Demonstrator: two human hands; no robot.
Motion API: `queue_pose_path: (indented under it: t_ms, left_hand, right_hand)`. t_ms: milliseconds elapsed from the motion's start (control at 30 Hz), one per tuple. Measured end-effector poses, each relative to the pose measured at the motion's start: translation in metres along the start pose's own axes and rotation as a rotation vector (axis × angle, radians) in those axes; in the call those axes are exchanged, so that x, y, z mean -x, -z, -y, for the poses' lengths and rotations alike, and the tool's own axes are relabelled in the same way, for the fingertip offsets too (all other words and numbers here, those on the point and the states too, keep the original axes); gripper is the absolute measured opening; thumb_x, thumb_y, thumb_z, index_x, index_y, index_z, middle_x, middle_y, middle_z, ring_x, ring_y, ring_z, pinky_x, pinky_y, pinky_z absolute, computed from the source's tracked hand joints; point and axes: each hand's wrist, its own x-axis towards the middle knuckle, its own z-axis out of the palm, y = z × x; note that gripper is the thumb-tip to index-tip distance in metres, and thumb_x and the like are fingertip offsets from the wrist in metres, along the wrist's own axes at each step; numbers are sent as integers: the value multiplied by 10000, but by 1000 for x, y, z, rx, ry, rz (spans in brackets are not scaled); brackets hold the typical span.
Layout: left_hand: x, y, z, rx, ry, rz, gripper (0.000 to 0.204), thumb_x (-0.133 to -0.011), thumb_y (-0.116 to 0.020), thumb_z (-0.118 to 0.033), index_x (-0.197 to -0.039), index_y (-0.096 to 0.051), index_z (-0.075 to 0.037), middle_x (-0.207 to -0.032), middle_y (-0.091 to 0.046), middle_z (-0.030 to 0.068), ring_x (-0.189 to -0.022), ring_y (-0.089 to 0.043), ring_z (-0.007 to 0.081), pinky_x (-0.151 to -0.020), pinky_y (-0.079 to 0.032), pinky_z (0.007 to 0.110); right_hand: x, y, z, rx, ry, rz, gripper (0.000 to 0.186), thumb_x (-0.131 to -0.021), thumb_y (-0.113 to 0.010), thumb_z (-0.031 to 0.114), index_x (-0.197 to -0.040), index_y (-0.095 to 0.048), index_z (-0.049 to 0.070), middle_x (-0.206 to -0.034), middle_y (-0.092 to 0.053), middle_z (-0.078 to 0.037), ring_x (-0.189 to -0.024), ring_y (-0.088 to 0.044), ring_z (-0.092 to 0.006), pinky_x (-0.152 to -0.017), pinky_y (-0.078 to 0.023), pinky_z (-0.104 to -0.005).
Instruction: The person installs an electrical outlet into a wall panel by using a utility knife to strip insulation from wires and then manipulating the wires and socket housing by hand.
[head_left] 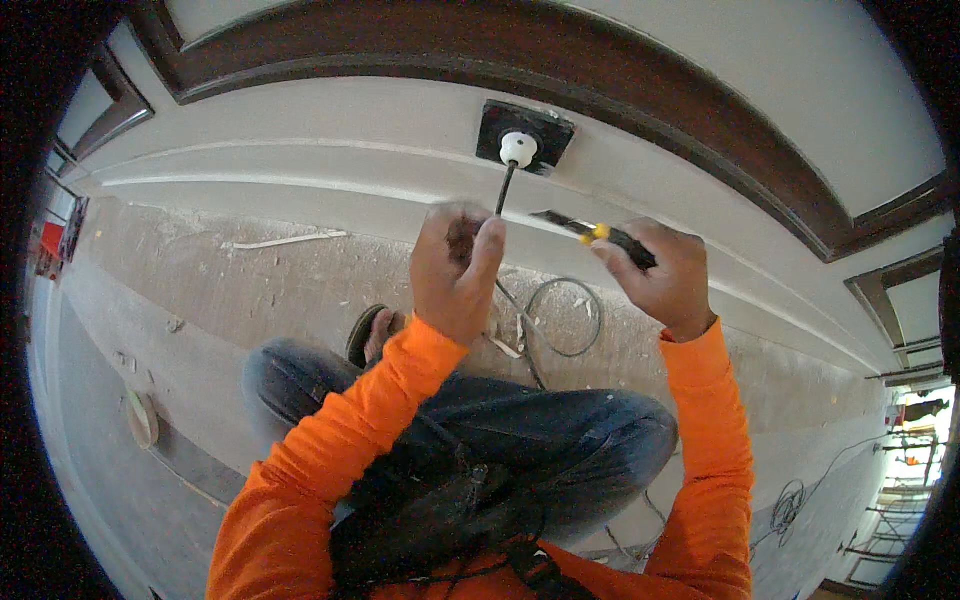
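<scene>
My left hand (pixel 455 265) pinches a dark cable (pixel 506 190) between thumb and fingers. The cable runs up into a white round fitting (pixel 517 148), which sits on a black square plate (pixel 492 130) low on the wall. To the right, my right hand (pixel 665 275) grips the black handle of a utility knife (pixel 597 233) with yellow parts. Its blade end points left toward the cable, a short gap away. Some fingers of my left hand are blurred and partly hidden.
Dark wood trim (pixel 400 60) frames the wall panels above the plate. A loop of cable (pixel 600 320) and white scraps lie on the dusty floor near my knees. Further off are a white strip (pixel 290 240) at left and a cable coil (pixel 788 505) at right.
</scene>
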Motion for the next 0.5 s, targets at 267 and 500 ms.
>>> queue_pose_path:
  t_ms: [267, 500]
  left_hand:
    - [-82, -33, -18, -381, -280, 55, 389, -836, -725, -238, -1175, -583, -108, -830, -686, 102, -716, -669, 292, -639, -527, 396]
    - [-55, -32, -22, -454, -245, 192, 555, -850, -677, -238, -1350, -507, -65, -794, -692, 98, -711, -680, 301, -640, -535, 418]
  right_hand:
    - [0, -4, 11, 17, -306, -226, 279, -872, -739, 334, -856, -659, 68, -637, -618, -117, -529, -610, -282, -500, -467, -351]
    - [-39, 3, -10, 349, -88, -239, 274, -886, -693, 384, -905, -645, 115, -699, -665, -103, -604, -667, -302, -512, -514, -388]
